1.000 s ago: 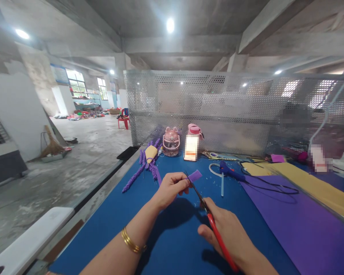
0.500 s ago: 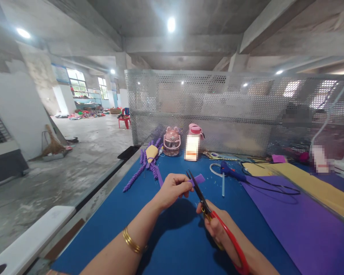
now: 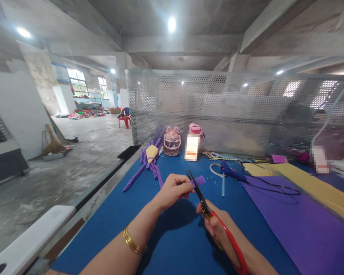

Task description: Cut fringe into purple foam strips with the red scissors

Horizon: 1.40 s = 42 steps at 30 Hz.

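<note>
My left hand [image 3: 176, 187] pinches a small purple strip [image 3: 200, 180], whose free end sticks out to the right of the fingertips. My right hand [image 3: 220, 225] holds scissors [image 3: 231, 238] with red handles and dark blades. The blades are slightly parted and lie across the strip, close to the left fingertips; whether the strip sits between them is hard to make out. A longer purple ribbon [image 3: 159, 175] runs behind the left hand toward a bundle of purple braided stems [image 3: 134, 179] with a yellow wrap [image 3: 151, 153].
On the blue table [image 3: 114, 229] stand a pink bear-eared bottle [image 3: 172, 142] and a lit phone screen [image 3: 192, 147]. A blue glue gun [image 3: 232, 172] with its black cord lies to the right, near purple sheets [image 3: 292, 214] and yellow sheets [image 3: 309, 179]. A perforated metal screen [image 3: 200, 107] closes the back.
The scissors have turned in my right hand and their blades have parted, with the thumb now in the handle. The strip has shifted slightly right. Little differs over the last half second.
</note>
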Motion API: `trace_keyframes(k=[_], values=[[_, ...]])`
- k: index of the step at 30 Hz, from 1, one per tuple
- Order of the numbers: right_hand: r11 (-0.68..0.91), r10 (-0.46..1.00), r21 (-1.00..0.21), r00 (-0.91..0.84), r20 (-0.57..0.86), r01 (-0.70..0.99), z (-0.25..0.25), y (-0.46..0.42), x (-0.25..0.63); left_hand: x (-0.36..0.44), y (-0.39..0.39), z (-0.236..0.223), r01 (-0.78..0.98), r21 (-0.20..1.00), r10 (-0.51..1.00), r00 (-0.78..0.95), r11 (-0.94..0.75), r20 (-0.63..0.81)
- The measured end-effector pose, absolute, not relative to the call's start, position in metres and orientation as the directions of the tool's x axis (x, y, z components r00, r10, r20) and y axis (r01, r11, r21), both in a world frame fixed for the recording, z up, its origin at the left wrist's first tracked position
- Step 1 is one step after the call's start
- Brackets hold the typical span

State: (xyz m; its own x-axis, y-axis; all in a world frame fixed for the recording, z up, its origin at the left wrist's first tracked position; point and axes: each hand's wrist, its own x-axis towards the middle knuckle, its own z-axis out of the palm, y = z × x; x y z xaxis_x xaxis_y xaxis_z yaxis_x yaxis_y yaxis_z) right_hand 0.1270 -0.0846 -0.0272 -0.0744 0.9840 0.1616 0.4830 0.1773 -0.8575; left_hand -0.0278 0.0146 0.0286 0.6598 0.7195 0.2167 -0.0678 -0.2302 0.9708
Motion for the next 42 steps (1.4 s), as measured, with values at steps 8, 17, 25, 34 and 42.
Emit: trace_keyframes(k=[8,17,25,34,42], values=[[0.212,0.977,-0.848,-0.07,0.204,0.485,-0.02,-0.089,0.123,-0.027,0.015,0.028,-0.092,0.978,0.722,0.663,-0.186,0.199],[0.224,0.974,-0.848,-0.083,0.21,0.48,-0.019,-0.09,0.123,-0.027,0.015,0.027,-0.132,0.983,0.714,0.675,-0.131,0.186],[0.207,0.978,-0.85,-0.078,0.194,0.485,-0.019,-0.09,0.123,-0.027,0.015,0.028,-0.125,0.985,0.717,0.675,-0.12,0.172],[0.224,0.974,-0.841,-0.087,0.209,0.493,-0.014,-0.092,0.122,-0.027,0.015,0.028,-0.123,0.987,0.719,0.677,-0.1,0.157],[0.238,0.969,-0.811,-0.077,0.234,0.534,-0.019,-0.089,0.124,-0.027,0.015,0.028,-0.13,0.986,0.719,0.675,-0.102,0.164]])
